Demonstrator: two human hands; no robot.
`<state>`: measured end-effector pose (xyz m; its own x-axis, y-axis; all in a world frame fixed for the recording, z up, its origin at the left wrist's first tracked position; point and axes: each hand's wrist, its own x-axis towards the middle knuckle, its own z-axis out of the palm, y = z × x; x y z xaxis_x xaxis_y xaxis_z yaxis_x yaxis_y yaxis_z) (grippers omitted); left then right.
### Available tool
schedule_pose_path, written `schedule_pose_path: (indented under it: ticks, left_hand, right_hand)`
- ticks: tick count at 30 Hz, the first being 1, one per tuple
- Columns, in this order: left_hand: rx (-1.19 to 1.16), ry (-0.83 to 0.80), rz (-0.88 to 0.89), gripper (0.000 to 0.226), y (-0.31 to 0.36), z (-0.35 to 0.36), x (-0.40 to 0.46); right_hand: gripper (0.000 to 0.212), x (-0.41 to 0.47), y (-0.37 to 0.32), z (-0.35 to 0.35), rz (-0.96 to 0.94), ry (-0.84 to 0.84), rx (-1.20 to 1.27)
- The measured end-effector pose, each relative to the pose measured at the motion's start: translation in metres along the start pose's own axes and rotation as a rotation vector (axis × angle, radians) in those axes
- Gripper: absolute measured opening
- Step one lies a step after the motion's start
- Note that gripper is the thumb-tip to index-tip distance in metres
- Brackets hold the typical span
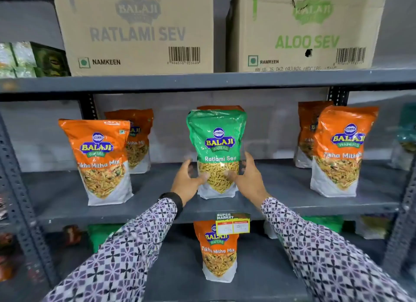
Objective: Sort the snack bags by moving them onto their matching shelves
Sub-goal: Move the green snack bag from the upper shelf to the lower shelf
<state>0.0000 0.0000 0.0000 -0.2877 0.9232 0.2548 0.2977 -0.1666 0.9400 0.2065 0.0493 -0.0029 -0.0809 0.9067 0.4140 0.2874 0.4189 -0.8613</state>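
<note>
A green Ratlami Sev bag (216, 144) stands upright on the middle shelf (157, 202), with an orange bag partly hidden behind it. My left hand (188, 182) is at its lower left and my right hand (248, 180) at its lower right. Both have spread fingers, and the blurred fingertips touch the bag's front. Orange Tikha Mitha Mix bags stand at the left (101, 160) and right (340, 151) of this shelf, each with another behind. One more orange bag (219, 254) stands on the shelf below.
Two cartons, Ratlami Sev (135, 31) and Aloo Sev (306, 29), sit on the top shelf. A price tag (233, 224) hangs on the middle shelf's front edge. Green bags (101, 232) lie on the lower shelf. Perforated uprights (13, 178) frame the rack.
</note>
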Motion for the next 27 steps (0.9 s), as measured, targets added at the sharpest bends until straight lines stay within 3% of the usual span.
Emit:
schedule_pose_path:
  ticks: [3,5,15,18,22,27]
  left_hand:
    - [-0.045,-0.021,0.009,0.082,0.001,0.005,0.007]
    - [-0.046,-0.019,0.0,0.072,0.0,0.009,0.008]
    - [-0.03,0.003,0.154,0.057,0.014,-0.028,-0.046]
    - [-0.026,0.031,0.185,0.065,0.014,-0.055,-0.082]
    - [-0.018,0.096,0.175,0.073,0.004,-0.087,-0.137]
    - [-0.033,0.11,0.068,0.061,-0.048,-0.113,-0.191]
  right_hand:
    - [0.07,0.009,-0.001,0.003,0.048,-0.04,0.096]
    - [0.052,0.011,-0.001,0.005,0.067,-0.053,0.127]
    - [0.046,-0.03,-0.027,0.014,-0.037,-0.062,0.174]
    - [0.048,-0.066,-0.05,0.021,-0.086,-0.092,0.162]
    - [0.049,-0.118,-0.064,0.037,-0.103,-0.132,0.156]
    - [0.05,-0.171,-0.045,0.07,-0.01,-0.25,0.09]
